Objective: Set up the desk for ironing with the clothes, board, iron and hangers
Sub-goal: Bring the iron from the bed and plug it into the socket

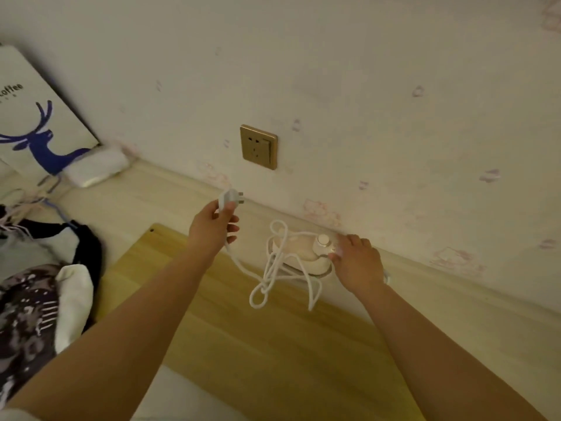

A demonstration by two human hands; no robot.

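Note:
A small cream-white iron (303, 253) sits at the far edge of the desk against the wall, on the end of a yellow wooden board (258, 344). Its white cord (273, 281) lies in loose loops in front of it. My left hand (212, 229) is lifted above the board, shut on the white plug (228, 199), whose prongs point toward the wall. My right hand (356, 262) rests on the iron's right end, fingers touching it near the round dial. A pile of clothes (39, 299), dark patterned and white, lies at the left.
A gold wall socket with a switch (258, 146) is on the wall just above the plug. A white paper bag with a blue deer (36, 117) leans at the far left, with a white folded pack (97, 167) beside it. Thin hanger wires (18, 208) show left.

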